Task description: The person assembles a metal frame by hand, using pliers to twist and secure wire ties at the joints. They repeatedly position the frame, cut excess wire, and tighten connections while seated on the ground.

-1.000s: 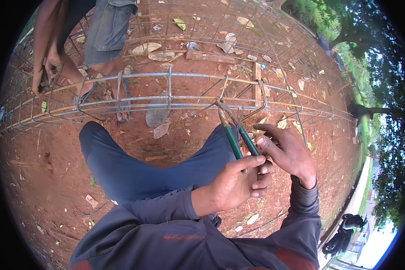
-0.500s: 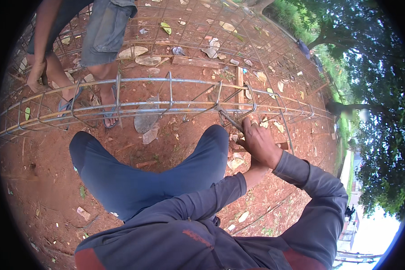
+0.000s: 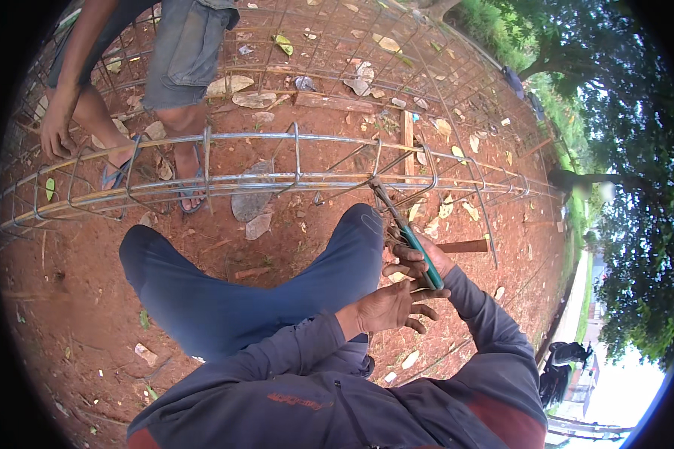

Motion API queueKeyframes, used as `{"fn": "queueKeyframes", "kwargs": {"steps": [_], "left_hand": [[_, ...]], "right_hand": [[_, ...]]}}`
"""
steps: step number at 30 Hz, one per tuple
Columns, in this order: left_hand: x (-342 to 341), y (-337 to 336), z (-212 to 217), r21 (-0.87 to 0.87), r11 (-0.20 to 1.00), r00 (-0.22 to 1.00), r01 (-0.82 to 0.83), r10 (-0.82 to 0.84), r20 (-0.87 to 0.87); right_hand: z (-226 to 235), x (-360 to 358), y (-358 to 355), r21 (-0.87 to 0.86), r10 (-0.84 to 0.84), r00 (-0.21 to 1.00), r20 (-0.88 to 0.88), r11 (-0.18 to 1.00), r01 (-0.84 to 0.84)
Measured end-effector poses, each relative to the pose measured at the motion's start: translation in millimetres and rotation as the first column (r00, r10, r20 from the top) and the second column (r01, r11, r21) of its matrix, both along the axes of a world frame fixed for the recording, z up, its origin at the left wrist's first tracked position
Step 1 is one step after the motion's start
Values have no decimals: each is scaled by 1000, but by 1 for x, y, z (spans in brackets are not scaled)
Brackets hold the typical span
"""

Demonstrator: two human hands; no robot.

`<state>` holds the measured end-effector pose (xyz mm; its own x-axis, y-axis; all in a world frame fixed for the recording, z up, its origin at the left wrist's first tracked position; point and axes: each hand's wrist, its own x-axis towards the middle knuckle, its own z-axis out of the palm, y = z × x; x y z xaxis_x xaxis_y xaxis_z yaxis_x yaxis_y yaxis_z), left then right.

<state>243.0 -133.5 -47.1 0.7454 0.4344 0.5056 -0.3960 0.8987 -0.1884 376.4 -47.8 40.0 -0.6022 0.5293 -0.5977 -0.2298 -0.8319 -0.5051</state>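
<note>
My right hand (image 3: 436, 258) is wrapped round the green handle of a pair of pincers (image 3: 415, 245). The metal jaws of the pincers meet a lower bar of a long rebar cage (image 3: 254, 178), beside a square stirrup. Just below the handle's end is my left hand (image 3: 386, 307), its fingers spread and nothing held in them; whether a fingertip touches the handle I cannot tell. The cage runs across in front of my knees, with several stirrups along its bars. Any tie wire at the jaws is too small to make out.
At the far left a person in shorts (image 3: 183, 60) and sandals stands behind the cage, one hand (image 3: 56, 133) near its bars. Wire mesh (image 3: 314, 45) spreads beyond. A wooden stake (image 3: 407, 142) and a brown bar (image 3: 463, 247) lie near the right part. Dry leaves litter the red soil.
My left hand has come away from beside the right and opened, lower and to the left. My right hand has turned, showing the green handle. The other person's hand has shifted slightly.
</note>
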Motion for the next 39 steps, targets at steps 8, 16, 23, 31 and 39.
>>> {"fn": "queueKeyframes", "kwargs": {"steps": [8, 16, 23, 31, 39], "left_hand": [[4, -19, -5, -274, 955, 988, -114, 80, -132], [-40, -8, 5, 463, 884, -222, 61, 464, -857], [-78, -10, 3, 381, 924, 150, -16, 379, -913], [-73, 2, 13, 206, 976, 628, 63, 122, -769], [-73, 5, -9, 87, 996, 775, 19, 40, -631]], "right_hand": [[-59, -16, -25, 31, -16, 960, -281, 999, 26], [-61, 4, -17, 155, -102, 994, 38, 983, 95], [-4, -41, -12, 604, -326, 780, 535, 792, -84], [29, -50, 15, 735, -507, 580, 638, 174, -656], [-50, -9, 46, 374, -598, 795, -101, 718, 587]]}}
